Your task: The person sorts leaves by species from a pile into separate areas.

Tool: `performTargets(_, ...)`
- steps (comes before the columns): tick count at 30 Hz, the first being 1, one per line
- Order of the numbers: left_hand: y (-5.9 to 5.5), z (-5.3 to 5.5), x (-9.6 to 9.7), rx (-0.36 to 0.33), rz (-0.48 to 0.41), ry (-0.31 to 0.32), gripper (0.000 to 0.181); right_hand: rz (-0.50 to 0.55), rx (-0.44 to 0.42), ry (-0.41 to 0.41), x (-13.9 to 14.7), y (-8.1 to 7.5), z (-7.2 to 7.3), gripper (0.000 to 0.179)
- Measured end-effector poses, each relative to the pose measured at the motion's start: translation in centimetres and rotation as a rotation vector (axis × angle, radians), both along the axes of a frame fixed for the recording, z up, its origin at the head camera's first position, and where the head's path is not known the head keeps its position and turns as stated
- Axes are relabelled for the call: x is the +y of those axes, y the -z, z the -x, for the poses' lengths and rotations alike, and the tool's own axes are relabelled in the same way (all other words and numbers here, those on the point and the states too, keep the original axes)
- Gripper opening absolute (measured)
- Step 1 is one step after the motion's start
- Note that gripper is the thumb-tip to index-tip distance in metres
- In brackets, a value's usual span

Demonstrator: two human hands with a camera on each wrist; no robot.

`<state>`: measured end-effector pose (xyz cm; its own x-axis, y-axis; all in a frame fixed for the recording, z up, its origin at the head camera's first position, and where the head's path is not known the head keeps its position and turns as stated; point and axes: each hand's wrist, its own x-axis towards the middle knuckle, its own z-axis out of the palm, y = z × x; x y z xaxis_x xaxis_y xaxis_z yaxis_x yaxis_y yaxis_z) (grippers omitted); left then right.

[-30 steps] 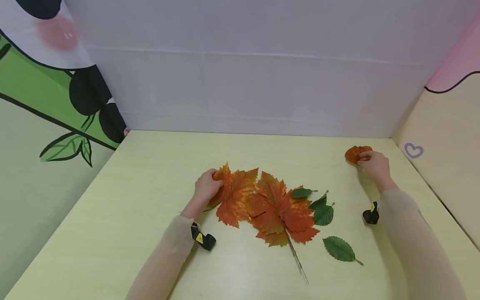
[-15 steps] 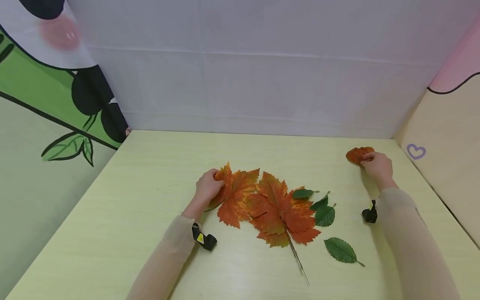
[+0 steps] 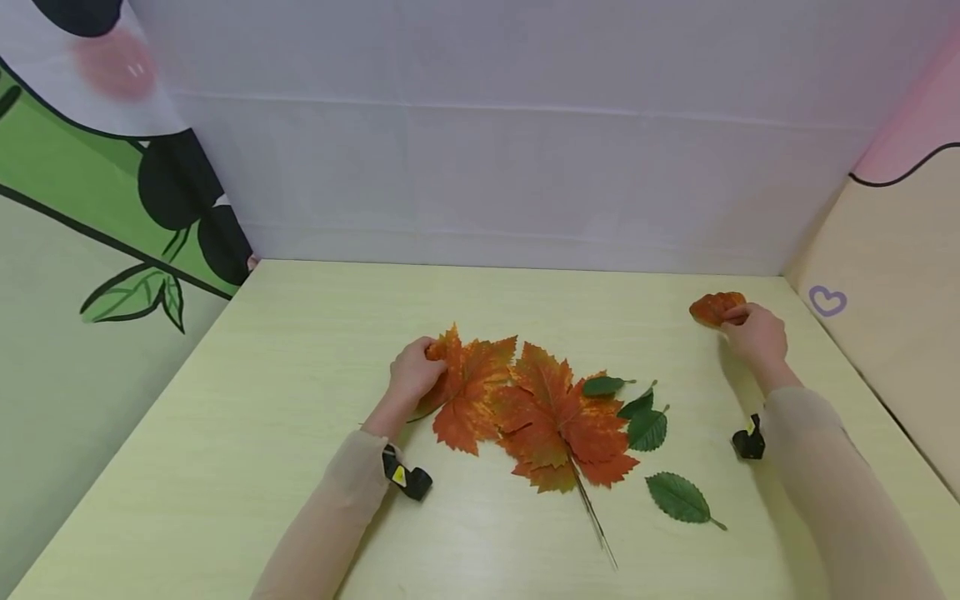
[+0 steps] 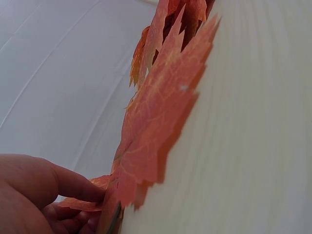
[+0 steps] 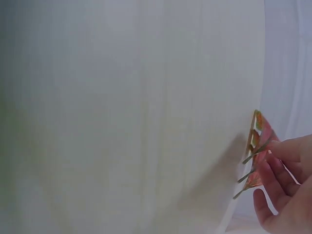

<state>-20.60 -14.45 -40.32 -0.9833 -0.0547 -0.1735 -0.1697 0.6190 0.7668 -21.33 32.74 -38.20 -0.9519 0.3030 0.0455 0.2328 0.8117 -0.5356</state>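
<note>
My left hand (image 3: pixel 415 371) pinches the left edge of a large orange artificial maple leaf (image 3: pixel 472 392) lying on the table. In the left wrist view the thumb lies over a lobe of this leaf (image 4: pixel 156 131), and the other fingers are partly hidden beneath. At the far right, my right hand (image 3: pixel 753 333) holds a small bunch of orange-brown leaves (image 3: pixel 708 308). Three thin green stems stick out from these small leaves (image 5: pixel 265 131) beside the fingers in the right wrist view.
More large maple leaves (image 3: pixel 551 408) lie overlapped in mid-table, their wire stems (image 3: pixel 592 517) pointing toward the front. Several green leaves rest right of them, among them a single leaf (image 3: pixel 678 497) nearer the front. A pale cloth wall (image 3: pixel 525 183) rises behind the table.
The small orange leaves under my right hand have drawn closer together, and the right forearm has shifted slightly. My left hand and the maple leaves look the same.
</note>
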Motion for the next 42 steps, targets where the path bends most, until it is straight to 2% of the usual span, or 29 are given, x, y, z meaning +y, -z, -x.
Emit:
performTargets(8,0.1,-0.1,-0.2,-0.005,0.007,-0.012,0.038,-0.021,0.088,-0.183,-2.0,0.3,-1.1,0.025)
performTargets(15,0.2,-0.2,-0.2,0.005,0.011,0.004,0.038,-0.02,0.084,-0.325,-4.5,0.1,-2.1,0.023)
performTargets(25,-0.1,-0.2,-0.1,0.011,0.015,0.006,0.037,-0.031,0.023,-0.524,-8.9,-0.2,-3.2,0.022)
performTargets(34,0.1,-0.1,0.0,-0.008,0.003,0.004,0.039,0.036,-0.078,-0.619,-11.1,0.4,-3.8,0.025)
performTargets(42,-0.1,-0.2,0.2,-0.021,-0.013,-0.007,0.039,0.047,-0.084,-0.699,-11.7,0.3,-4.0,0.026)
